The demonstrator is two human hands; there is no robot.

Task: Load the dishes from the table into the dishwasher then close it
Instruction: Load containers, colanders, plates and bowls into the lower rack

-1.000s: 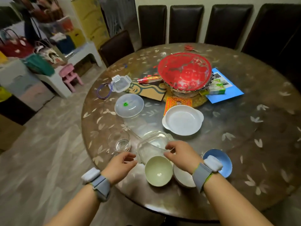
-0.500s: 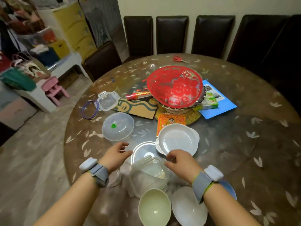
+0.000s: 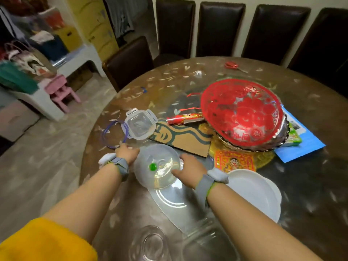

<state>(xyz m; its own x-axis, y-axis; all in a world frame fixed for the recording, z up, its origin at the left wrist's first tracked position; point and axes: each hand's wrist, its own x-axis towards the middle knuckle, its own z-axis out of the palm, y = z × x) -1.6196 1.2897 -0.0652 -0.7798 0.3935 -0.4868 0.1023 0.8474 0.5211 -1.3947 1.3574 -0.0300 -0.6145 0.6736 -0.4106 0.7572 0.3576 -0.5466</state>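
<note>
1. Head view: both hands reach to a clear domed plastic cover [image 3: 158, 166] that sits on the round counter [image 3: 310, 185], one hand on each side of it.
2. The left hand [image 3: 127, 153] lies at the cover's left rim; its fingers are mostly hidden behind the hand, so whether they curl on the rim cannot be told.
3. The right hand [image 3: 190, 169] is at the cover's right rim, thumb laid on the dome's near side and fingers bent round the far edge, gripping the cover.
4. The cover is see-through and smooth, round, with a small green knob near its middle.
5. Both wrists wear grey bands with white blocks; a yellow sleeve [image 3: 43, 242] shows on the left arm.
6. Just beside the right forearm lies a white round dish [image 3: 258, 193], smooth and shallow.
7. At the bottom edge stand a clear glass [image 3: 150, 243] and a clear square container [image 3: 209, 243], both blurred.
8. Beyond the cover lies a square clear snap-lock lid [image 3: 140, 126], with a purple ring [image 3: 113, 133] just beside it.
9. A brown cardboard piece [image 3: 186, 137] with green print lies flat behind the cover.
10. A red patterned round tray [image 3: 243, 113] rests tilted on a dark scalloped bowl.
11. The counter's top is glossy brown with pale leaf marks.
</note>
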